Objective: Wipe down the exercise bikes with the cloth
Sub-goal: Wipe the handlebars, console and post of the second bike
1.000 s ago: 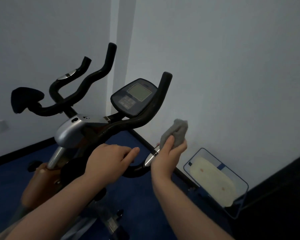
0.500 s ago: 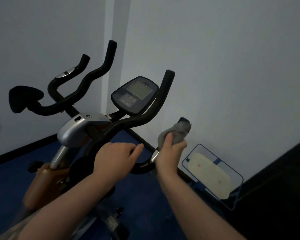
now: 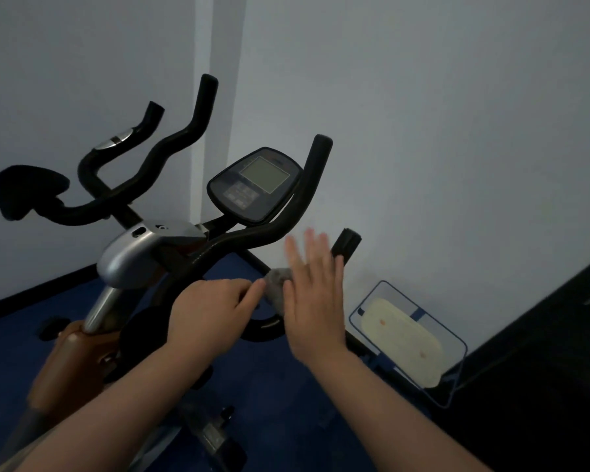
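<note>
The cloth (image 3: 277, 287) sits bunched on the bike's handlebar (image 3: 265, 327), between my hands. My left hand (image 3: 209, 313) curls over the bar, fingertips touching the cloth. My right hand (image 3: 315, 294) is beside it, fingers straight and spread.

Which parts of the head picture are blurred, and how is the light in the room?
In the head view, the right hand is smeared by motion, its fingers ghosted; the left hand and the grey cloth look sharper. The light is dim and bluish; the lower right corner is almost black. The bike's console shows no glare.
</note>
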Motion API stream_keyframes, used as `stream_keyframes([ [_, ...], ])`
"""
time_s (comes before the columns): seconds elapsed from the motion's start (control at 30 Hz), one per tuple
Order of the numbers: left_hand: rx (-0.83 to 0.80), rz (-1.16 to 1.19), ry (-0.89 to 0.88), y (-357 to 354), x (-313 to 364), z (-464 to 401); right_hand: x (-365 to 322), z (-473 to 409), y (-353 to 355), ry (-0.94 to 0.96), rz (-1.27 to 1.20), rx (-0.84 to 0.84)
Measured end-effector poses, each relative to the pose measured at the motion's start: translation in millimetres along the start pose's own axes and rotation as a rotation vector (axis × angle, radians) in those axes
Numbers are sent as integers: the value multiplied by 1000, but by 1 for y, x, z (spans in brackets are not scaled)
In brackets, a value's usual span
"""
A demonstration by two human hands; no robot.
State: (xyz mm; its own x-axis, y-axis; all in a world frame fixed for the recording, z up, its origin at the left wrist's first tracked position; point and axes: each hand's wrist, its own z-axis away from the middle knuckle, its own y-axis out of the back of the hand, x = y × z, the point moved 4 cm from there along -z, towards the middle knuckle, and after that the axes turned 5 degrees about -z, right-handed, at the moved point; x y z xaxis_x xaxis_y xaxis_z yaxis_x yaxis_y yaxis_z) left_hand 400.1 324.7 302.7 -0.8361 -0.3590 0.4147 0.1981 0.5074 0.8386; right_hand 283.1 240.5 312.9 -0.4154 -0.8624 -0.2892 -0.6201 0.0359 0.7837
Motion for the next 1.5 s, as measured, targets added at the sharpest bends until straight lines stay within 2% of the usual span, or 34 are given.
stream_keyframes([
  [0.07, 99, 63, 51, 6, -3, 2, 7, 2, 7, 199, -45, -165],
  [0.17, 241, 164, 124, 14, -9, 4, 7, 10, 6, 319, -13, -269],
  [0.3, 279, 264, 148, 17, -10, 9, -8, 5, -2, 497, 86, -400],
  [0.37, 262, 221, 155, 18, -9, 11, 12, -7, 10, 586, 108, -347],
  [0.43, 238, 152, 162, 19, -8, 11, 40, -17, 25, 640, 98, -210],
  [0.5, 243, 146, 176, 19, -10, 11, 53, -18, 27, 580, 18, -90],
  [0.6, 257, 194, 188, 19, -12, 13, 36, -6, 4, 428, -63, 21],
  [0.7, 240, 195, 193, 19, -11, 13, 30, -10, 0, 718, 12, -55],
  [0.8, 223, 171, 221, 18, -12, 12, 60, -46, 25, 946, 128, -89],
  [0.87, 212, 164, 244, 18, -11, 11, 73, -51, 30, 912, 137, -56],
  [0.97, 193, 137, 261, 17, -12, 11, 63, -29, 12, 657, -11, -9],
  [1.0, 187, 139, 262, 17, -12, 11, 59, -21, 5, 663, -21, -8],
  [1.1, 156, 134, 271, 17, -12, 11, 65, -38, 18, 993, 137, -112],
  [1.17, 140, 112, 276, 17, -12, 10, 79, -65, 38, 1136, 300, -123],
  [1.23, 142, 101, 279, 17, -12, 10, 90, -81, 49, 1097, 382, -54],
  [1.37, 180, 108, 274, 16, -13, 10, 69, -48, 30, 677, 133, 53],
  [1.43, 208, 144, 243, 16, -13, 11, 51, -30, 12, 600, 28, -6],
  [1.5, 218, 188, 205, 17, -13, 13, 41, -26, 9, 639, 41, -95],
])
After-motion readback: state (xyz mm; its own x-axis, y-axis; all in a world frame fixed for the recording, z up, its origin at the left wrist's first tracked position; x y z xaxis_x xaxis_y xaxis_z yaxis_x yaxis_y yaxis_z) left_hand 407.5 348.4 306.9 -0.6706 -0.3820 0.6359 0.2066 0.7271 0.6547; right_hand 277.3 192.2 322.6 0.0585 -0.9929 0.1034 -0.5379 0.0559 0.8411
